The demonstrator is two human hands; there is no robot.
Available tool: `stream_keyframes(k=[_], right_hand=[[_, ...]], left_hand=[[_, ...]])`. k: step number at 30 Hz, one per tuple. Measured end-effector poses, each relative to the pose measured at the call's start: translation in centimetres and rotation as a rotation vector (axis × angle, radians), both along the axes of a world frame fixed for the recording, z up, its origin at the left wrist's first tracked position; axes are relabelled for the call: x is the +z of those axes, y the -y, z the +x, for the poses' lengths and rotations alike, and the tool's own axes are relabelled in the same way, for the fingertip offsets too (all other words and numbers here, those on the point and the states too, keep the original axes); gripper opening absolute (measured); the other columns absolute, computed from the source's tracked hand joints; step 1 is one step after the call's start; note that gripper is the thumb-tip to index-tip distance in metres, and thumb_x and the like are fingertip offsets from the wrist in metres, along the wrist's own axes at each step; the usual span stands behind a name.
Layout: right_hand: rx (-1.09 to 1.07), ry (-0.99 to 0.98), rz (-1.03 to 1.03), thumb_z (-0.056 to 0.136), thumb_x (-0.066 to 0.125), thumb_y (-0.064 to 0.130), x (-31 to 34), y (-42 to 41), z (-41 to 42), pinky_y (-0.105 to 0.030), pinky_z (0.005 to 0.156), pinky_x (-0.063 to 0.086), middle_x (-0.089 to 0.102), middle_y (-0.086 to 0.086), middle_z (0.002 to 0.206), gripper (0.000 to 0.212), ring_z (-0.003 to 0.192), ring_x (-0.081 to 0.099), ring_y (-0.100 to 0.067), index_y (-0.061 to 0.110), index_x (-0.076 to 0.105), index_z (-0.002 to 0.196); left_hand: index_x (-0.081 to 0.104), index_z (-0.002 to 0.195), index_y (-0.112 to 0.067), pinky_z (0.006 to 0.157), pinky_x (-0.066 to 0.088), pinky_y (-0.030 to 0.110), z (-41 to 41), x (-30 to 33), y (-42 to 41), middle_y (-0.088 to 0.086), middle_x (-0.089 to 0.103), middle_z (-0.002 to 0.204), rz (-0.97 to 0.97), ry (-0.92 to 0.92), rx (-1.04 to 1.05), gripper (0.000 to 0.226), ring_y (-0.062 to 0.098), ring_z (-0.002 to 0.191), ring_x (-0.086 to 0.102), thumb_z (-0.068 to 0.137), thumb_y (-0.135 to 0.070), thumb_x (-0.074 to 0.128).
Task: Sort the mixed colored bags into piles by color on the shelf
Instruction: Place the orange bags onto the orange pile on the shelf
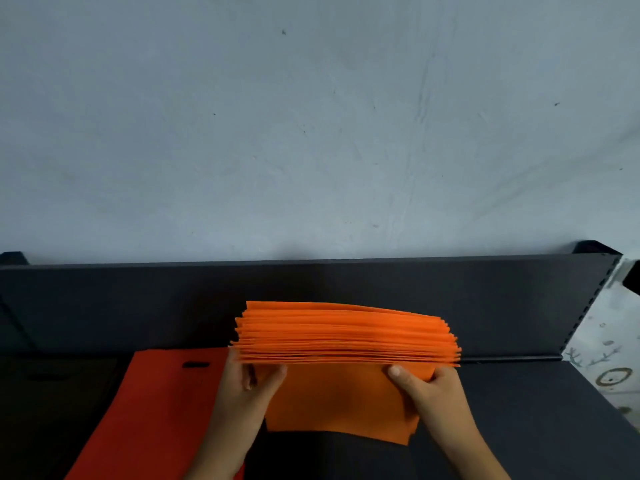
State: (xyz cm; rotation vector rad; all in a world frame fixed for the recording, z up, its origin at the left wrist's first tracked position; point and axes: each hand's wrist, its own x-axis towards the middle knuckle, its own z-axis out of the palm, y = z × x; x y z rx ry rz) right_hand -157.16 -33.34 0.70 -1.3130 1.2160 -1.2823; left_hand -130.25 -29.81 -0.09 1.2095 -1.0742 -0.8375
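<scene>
I see my left hand [249, 379] and right hand [420, 384] gripping the orange bag stack [346, 337] by its near corners above the shelf [519, 393], beside the red bags [156, 403]. It looks light, floppy and slippery; I'd grip both ends.

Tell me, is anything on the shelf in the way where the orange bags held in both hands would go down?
Nothing visible. The left hand and right hand hold the orange bags over bare dark shelf. The red bag lies to the left, beside that spot.
</scene>
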Motion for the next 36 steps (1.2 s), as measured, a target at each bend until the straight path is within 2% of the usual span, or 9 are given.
stream_keyframes(k=[2,5,9,13,18,23,27,32,36], right_hand=[[0.029,0.01,-0.026,0.067,0.095,0.05,0.5,0.1,0.1,-0.022,0.069,0.062,0.084,0.0,0.098,0.052,0.09,0.08,-0.014,0.016,0.08,0.102],[0.048,0.057,-0.039,0.075,0.092,0.03,1.7,-0.3,0.7,-0.024,0.067,0.063,0.084,0.002,0.099,0.033,0.09,0.08,-0.015,0.018,0.079,0.103],[0.016,0.091,-0.051,0.077,0.082,0.028,2.6,-0.8,1.0,-0.027,0.073,0.06,0.084,0.004,0.1,0.03,0.09,0.08,-0.014,0.019,0.077,0.105],[0.02,0.069,0.001,0.076,0.081,0.032,1.9,-1.1,1.5,-0.02,0.063,0.06,0.084,0.003,0.093,0.028,0.086,0.08,-0.015,0.014,0.079,0.098],[-0.032,0.069,-0.039,0.075,0.083,0.031,1.6,-1.5,1.2,-0.022,0.062,0.06,0.083,-0.002,0.086,0.025,0.078,0.079,-0.016,0.01,0.079,0.088],[-0.034,0.03,-0.028,0.074,0.085,0.038,0.8,-1.7,1.6,-0.028,0.065,0.06,0.08,-0.009,0.08,0.035,0.073,0.077,-0.021,0.004,0.075,0.08],[-0.024,0.027,-0.01,0.076,0.083,0.039,2.2,-1.8,1.3,-0.027,0.063,0.061,0.079,-0.008,0.08,0.037,0.072,0.077,-0.021,0.004,0.073,0.083],[0.071,-0.112,0.207,0.091,0.078,0.049,3.1,-0.2,0.8,-0.04,0.078,0.065,0.084,0.002,0.089,0.032,0.08,0.081,-0.016,0.018,0.077,0.101],[0.077,-0.239,0.41,0.096,0.07,0.044,-0.1,1.1,0.9,-0.044,0.085,0.065,0.084,0.002,0.089,0.029,0.082,0.081,-0.018,0.018,0.075,0.109]], left_hand=[[0.063,0.127,-0.023,0.098,0.05,0.023,-0.1,0.2,0.2,-0.006,0.073,0.12,-0.016,0.081,0.008,0.052,0.008,0.116,0.066,0.082,-0.033,0.086],[0.059,0.13,-0.028,0.099,0.049,0.034,-0.8,1.0,0.1,-0.008,0.072,0.121,-0.06,0.107,0.034,0.062,0.01,0.116,0.066,0.075,-0.047,0.078],[0.058,0.132,-0.028,0.096,0.051,0.024,-1.2,1.6,-0.3,-0.012,0.071,0.122,-0.096,0.128,0.065,0.054,0.006,0.115,0.066,0.082,-0.039,0.075],[0.059,0.129,-0.03,0.102,0.052,0.038,-1.2,1.0,-0.5,-0.016,0.071,0.118,-0.016,0.103,0.054,0.048,0.004,0.11,0.068,0.082,-0.031,0.071],[0.057,0.129,-0.033,0.095,0.049,0.029,-1.3,1.3,-0.6,-0.019,0.071,0.116,-0.002,0.128,0.083,0.049,0.002,0.11,0.067,0.083,-0.033,0.071],[0.058,0.125,-0.036,0.094,0.049,0.031,-1.1,0.9,-1.2,-0.02,0.071,0.112,0.06,0.159,0.071,0.038,-0.001,0.104,0.067,0.093,-0.02,0.074],[0.06,0.124,-0.035,0.088,0.049,0.029,-0.2,1.9,-1.2,-0.021,0.072,0.109,0.102,0.208,0.091,0.036,-0.002,0.1,0.068,0.092,-0.026,0.073],[0.069,0.105,-0.025,0.081,0.057,0.038,-0.5,1.6,-0.4,-0.004,0.078,0.095,0.417,0.198,0.09,0.011,0.013,0.087,0.073,0.094,-0.021,0.067],[0.07,0.102,-0.008,0.08,0.061,0.044,-0.3,-2.3,-0.1,0.011,0.079,0.086,0.648,0.093,0.086,0.014,0.029,0.079,0.076,0.091,-0.015,0.065]])
